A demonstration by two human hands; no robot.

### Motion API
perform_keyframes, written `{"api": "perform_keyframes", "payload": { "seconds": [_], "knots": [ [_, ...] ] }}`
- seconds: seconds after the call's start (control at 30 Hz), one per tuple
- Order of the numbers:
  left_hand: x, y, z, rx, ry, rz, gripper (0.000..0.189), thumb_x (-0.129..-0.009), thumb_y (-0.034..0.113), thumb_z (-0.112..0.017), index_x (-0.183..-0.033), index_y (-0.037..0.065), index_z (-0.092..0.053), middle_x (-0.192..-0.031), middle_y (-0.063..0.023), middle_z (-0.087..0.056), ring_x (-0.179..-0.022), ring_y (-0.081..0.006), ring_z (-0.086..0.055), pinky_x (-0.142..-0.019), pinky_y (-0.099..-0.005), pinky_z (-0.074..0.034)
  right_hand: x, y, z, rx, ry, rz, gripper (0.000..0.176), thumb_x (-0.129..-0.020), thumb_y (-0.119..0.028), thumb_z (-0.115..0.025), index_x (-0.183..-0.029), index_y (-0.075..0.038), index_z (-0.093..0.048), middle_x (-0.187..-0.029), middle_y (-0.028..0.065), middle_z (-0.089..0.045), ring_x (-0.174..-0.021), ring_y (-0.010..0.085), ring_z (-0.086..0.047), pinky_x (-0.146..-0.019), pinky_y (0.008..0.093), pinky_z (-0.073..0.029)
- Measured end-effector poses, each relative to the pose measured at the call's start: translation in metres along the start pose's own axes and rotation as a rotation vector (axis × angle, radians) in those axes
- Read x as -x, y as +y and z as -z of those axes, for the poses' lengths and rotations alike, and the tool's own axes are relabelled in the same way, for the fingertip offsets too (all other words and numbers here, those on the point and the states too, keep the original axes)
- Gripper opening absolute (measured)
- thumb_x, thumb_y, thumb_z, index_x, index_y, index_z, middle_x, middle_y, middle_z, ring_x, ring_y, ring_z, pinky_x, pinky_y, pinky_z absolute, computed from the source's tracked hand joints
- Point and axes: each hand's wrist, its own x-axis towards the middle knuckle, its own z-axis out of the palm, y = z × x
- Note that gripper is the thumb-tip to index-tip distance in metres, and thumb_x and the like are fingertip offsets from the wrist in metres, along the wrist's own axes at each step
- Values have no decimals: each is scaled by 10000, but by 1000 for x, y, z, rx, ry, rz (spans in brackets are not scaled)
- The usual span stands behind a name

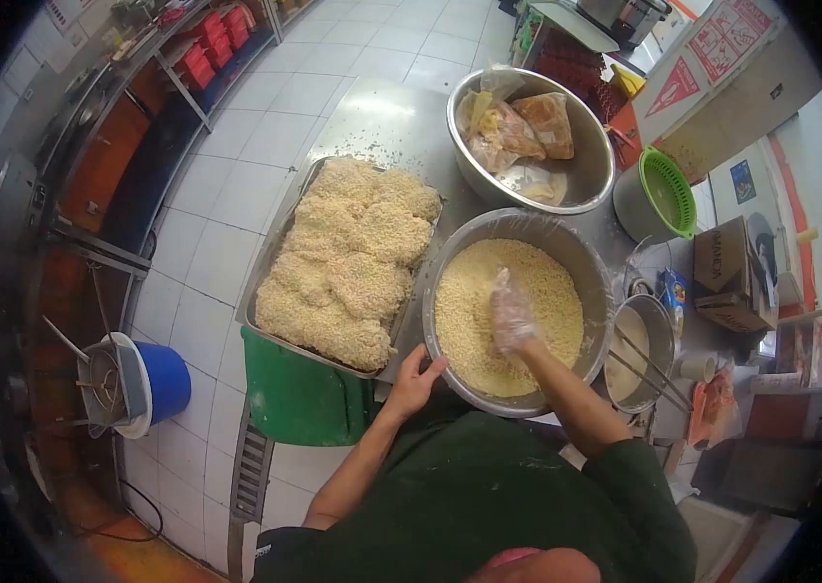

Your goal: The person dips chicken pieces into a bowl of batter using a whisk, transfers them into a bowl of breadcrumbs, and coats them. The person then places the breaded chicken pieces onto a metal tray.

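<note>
A large metal bowl [599, 282] of pale yellow breading crumbs [547, 282] stands on the steel table in front of me. My left hand [415, 386] grips its near left rim, thumb toward the bowl. Inside it, my right hand [512, 316] wears a clear plastic glove and touches the crumbs; blur and crumbs obscure its fingers, and whether it holds anything cannot be made out. Left of the bowl, a metal tray [270, 255] is heaped with crumb-coated pieces [348, 262].
Behind is a metal bowl [459, 146] with bagged meat [518, 126]. To the right are a pot of pale liquid [629, 364] with tongs, a green colander [673, 194] and a cardboard box [727, 272]. A green bin [304, 398] sits below the tray; a blue bucket [166, 379] stands left.
</note>
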Motion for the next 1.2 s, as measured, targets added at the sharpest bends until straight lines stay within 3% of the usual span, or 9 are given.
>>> {"api": "perform_keyframes", "payload": {
  "seconds": [0.1,0.3,0.37,0.4,0.5,0.83,0.97,1.0,1.2],
  "knots": [
    [1,0,1,9,15,-18,306,-897,176,-550,-1146,-2,-525,-1062,-52,-586,-978,-114,-506,-880,-259,-391,-2,-24,5,14,-6,-143,586,-955,-307,-152,-1405,28,15,-1482,188,69,-1376,312,18,-1121,347,-31],
    [3,6,-2,-21,-1,-19,335,-895,190,-559,-1166,-3,-519,-1090,-53,-580,-1005,-120,-501,-904,-266,-383,-21,43,33,-362,-104,-31,746,-893,-473,-380,-1397,32,-161,-1423,230,-252,-1327,296,-256,-1082,294,-204],
    [1,-1,4,4,-45,33,333,-890,189,-569,-1160,-2,-525,-1088,-53,-579,-1004,-120,-501,-910,-268,-381,-47,81,19,-267,-445,99,709,-784,-491,-590,-1255,21,-458,-1150,203,-566,-1046,267,-547,-883,310,-421],
    [3,1,3,-6,-38,27,325,-890,191,-570,-1149,-1,-530,-1077,-53,-582,-996,-118,-501,-908,-266,-381,-55,65,39,-231,-689,-105,546,-695,-438,-706,-987,16,-622,-852,123,-639,-744,204,-574,-646,332,-452],
    [1,-2,4,0,-44,18,325,-890,199,-571,-1142,-2,-532,-1078,-53,-581,-994,-121,-501,-906,-267,-382,-53,51,61,-206,-712,-49,504,-654,-438,-727,-823,27,-630,-698,77,-591,-635,169,-522,-550,334,-404],
    [3,4,1,-3,-34,21,323,-891,203,-573,-1134,-3,-520,-1049,-52,-578,-978,-110,-501,-882,-262,-398,-10,-6,158,98,-167,24,446,-724,-439,-646,-970,-67,-631,-853,166,-635,-821,277,-614,-742,370,-478],
    [3,7,2,27,-52,46,336,-893,191,-563,-1158,-9,-512,-1078,-56,-571,-997,-130,-501,-903,-275,-387,30,-19,141,125,-442,-138,378,-784,-416,-593,-1014,-119,-634,-1029,173,-610,-968,311,-584,-856,384,-452],
    [4,7,0,7,-35,40,317,-892,193,-567,-1136,-3,-519,-1053,-53,-578,-984,-119,-499,-886,-265,-394,45,32,89,102,-315,-109,591,-698,-575,-638,-951,-40,-630,-951,200,-627,-923,313,-601,-830,375,-464],
    [3,2,0,-13,-10,-2,308,-891,209,-564,-1111,-5,-531,-1048,-60,-582,-975,-129,-502,-893,-275,-385,67,-22,88,144,-332,-355,735,-646,-502,-688,-1072,76,-530,-1038,287,-570,-973,367,-577,-853,379,-462]
  ]
}}
